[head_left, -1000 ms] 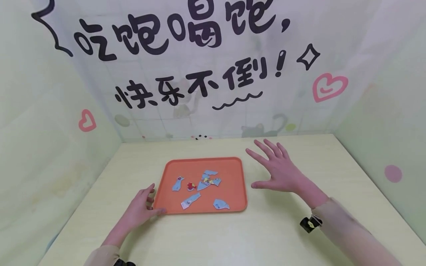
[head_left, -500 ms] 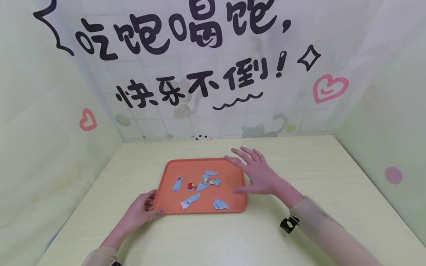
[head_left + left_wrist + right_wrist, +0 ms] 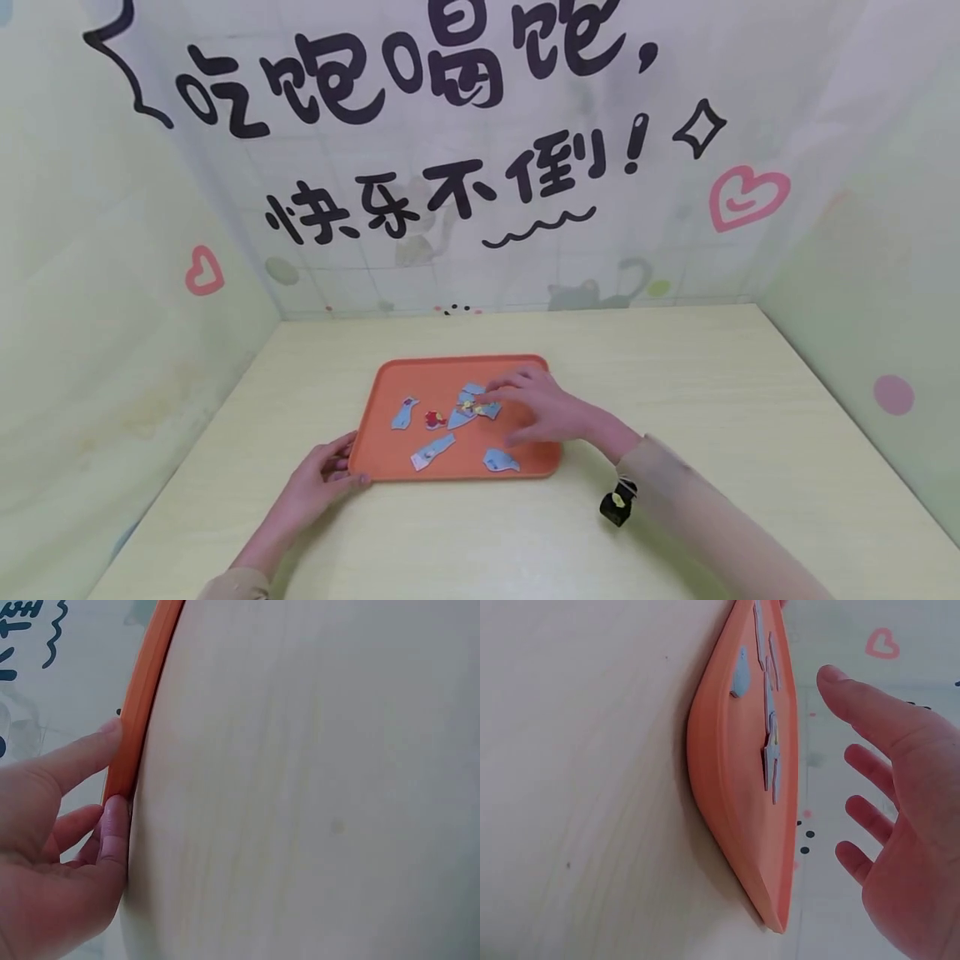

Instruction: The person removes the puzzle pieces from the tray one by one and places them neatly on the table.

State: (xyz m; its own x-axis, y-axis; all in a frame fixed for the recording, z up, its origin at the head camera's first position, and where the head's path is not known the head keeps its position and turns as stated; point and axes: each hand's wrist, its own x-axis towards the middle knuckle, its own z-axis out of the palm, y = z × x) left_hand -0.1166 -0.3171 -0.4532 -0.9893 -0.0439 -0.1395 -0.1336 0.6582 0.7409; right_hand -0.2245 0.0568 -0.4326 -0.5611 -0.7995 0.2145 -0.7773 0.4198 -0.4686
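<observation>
An orange tray (image 3: 465, 476) lies on the table, bearing several flat, irregular pieces that look cut from a light-blue printed picture. My left hand (image 3: 318, 482) holds the tray's near left corner; in the left wrist view its thumb and fingers meet the orange rim (image 3: 139, 712). Over the tray's right side hovers my right hand (image 3: 546, 410), fingers spread and loosely bent, nothing in them. Beneath its fingertips is an overlapping cluster of pieces (image 3: 460, 416). A red-printed piece (image 3: 434, 419) lies left of it, a long strip (image 3: 432, 452) and a curved piece (image 3: 501, 459) nearer me.
The tray stands on a pale wooden table (image 3: 675, 375). Behind it hangs a white cloth backdrop (image 3: 465, 283) with black lettering, and pale side walls (image 3: 862, 333) flank the table. A black device (image 3: 618, 502) is strapped at my right wrist.
My right hand has moved left from beside the tray to above its right half, its fingers bending a little. The left hand stays at the corner; the tray and pieces keep their places.
</observation>
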